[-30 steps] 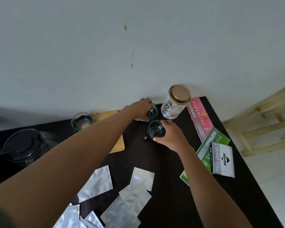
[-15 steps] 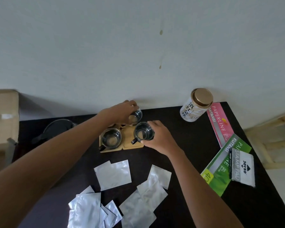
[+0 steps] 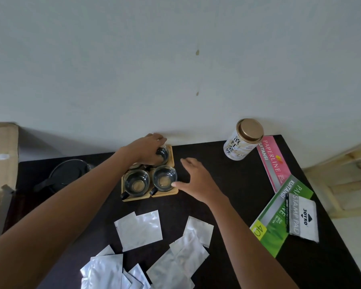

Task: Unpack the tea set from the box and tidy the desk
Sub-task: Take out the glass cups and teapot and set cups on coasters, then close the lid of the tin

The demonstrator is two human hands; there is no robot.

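Wooden coasters (image 3: 174,192) lie side by side near the back of the dark desk (image 3: 223,207). Two glass cups with black handles stand on the front coasters: one on the left (image 3: 136,183), one on the right (image 3: 164,180). My left hand (image 3: 146,150) grips a third glass cup (image 3: 162,154) on the back right coaster. My right hand (image 3: 196,180) hovers open just right of the front right cup, fingers spread, holding nothing. A black-lidded glass teapot (image 3: 68,174) stands at the left. A cardboard box (image 3: 0,161) sits at the far left edge.
Several silver foil pouches (image 3: 141,228) lie scattered across the desk's front. A white tin with a gold lid (image 3: 243,140) stands at the back right. Pink (image 3: 272,161) and green (image 3: 279,215) receipt books and a stamp pad box (image 3: 303,219) lie at right. A wooden chair (image 3: 346,174) stands beyond.
Both hands carried cups leftward from beside the tin onto the coasters. My right hand has let go of the front right cup and opened; my left hand still holds the back cup.
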